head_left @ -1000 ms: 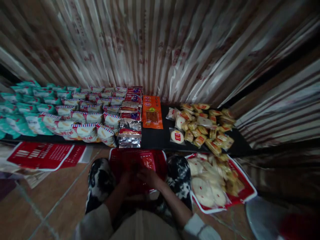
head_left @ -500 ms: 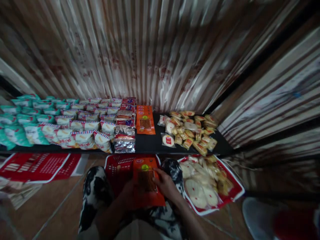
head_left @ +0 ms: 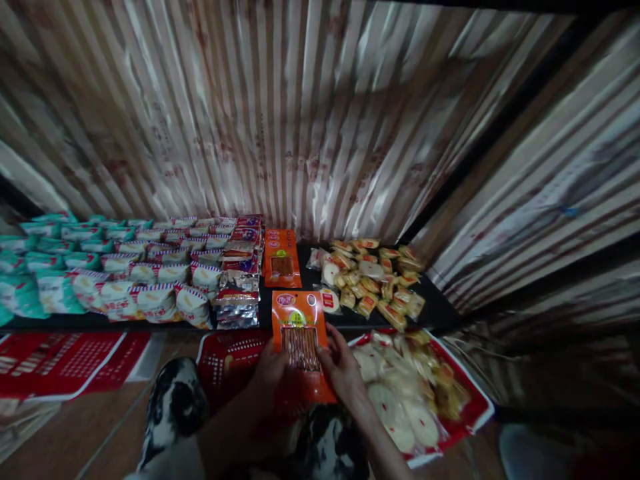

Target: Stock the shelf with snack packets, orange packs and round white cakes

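Note:
Between my two hands is an orange snack packet (head_left: 300, 333) with a clear window showing brown sticks inside. My left hand (head_left: 270, 373) grips its left edge, thumb on the front. On the opposite edge my right hand (head_left: 343, 363) is closed, thumb also on the front. The packet's top overlaps the front edge of the black shelf (head_left: 440, 307). Behind it, a like orange packet (head_left: 282, 263) lies on the shelf, beside stacked dark red and silver packets (head_left: 239, 287). Underneath my hands sits a red basket (head_left: 213, 373), its inside mostly hidden.
Rows of white snack bags (head_left: 157, 303) and green bags (head_left: 60, 290) fill the shelf's left. Small yellow-wrapped snacks (head_left: 367, 287) lie in a pile to the right. Another red basket (head_left: 473, 430) holds round white crackers. Striped sheeting (head_left: 300, 120) hangs behind the shelf.
Both hands have lifted the orange packet up and forward toward the shelf's front edge. My left hand now shows more clearly on its left side. The view has tilted up slightly.

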